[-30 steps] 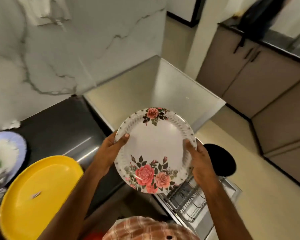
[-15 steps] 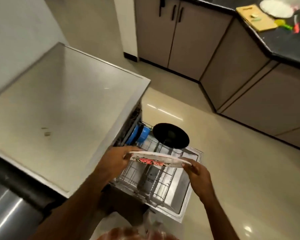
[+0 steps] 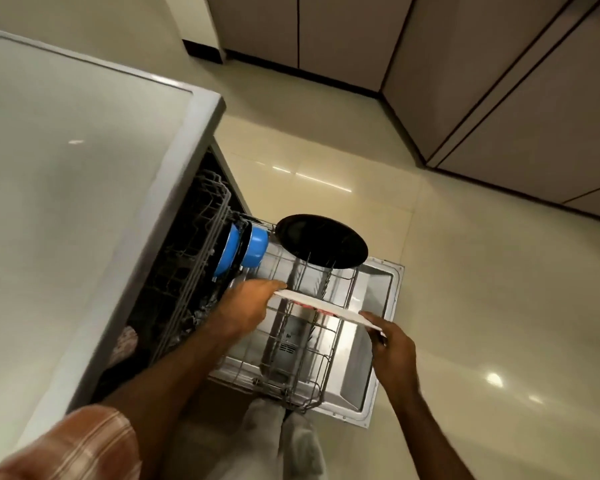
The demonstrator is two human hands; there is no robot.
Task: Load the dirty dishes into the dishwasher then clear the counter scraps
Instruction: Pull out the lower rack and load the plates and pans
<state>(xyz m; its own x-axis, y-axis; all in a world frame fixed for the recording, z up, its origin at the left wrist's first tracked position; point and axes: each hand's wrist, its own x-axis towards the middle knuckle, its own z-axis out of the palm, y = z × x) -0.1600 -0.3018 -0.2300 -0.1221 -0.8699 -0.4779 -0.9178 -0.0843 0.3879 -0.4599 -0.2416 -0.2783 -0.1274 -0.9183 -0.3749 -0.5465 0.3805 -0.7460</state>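
Note:
I hold a white plate with a rose pattern (image 3: 326, 309) edge-on above the pulled-out lower rack (image 3: 302, 344) of the open dishwasher. My left hand (image 3: 248, 304) grips its left rim and my right hand (image 3: 392, 344) grips its right rim. A black plate (image 3: 321, 242) stands upright at the rack's far end. Blue dishes (image 3: 246, 249) stand next to it, closer to the machine.
The pale counter top (image 3: 66, 209) fills the left side. The dishwasher door (image 3: 371, 341) lies open flat on the tiled floor (image 3: 482, 306). Brown cabinets (image 3: 499, 81) line the far side. My trouser legs (image 3: 284, 441) stand in front of the rack.
I turned from the counter to the dishwasher. The plate went from facing me to edge-on, and it has come down closer to the rack, still held in both hands.

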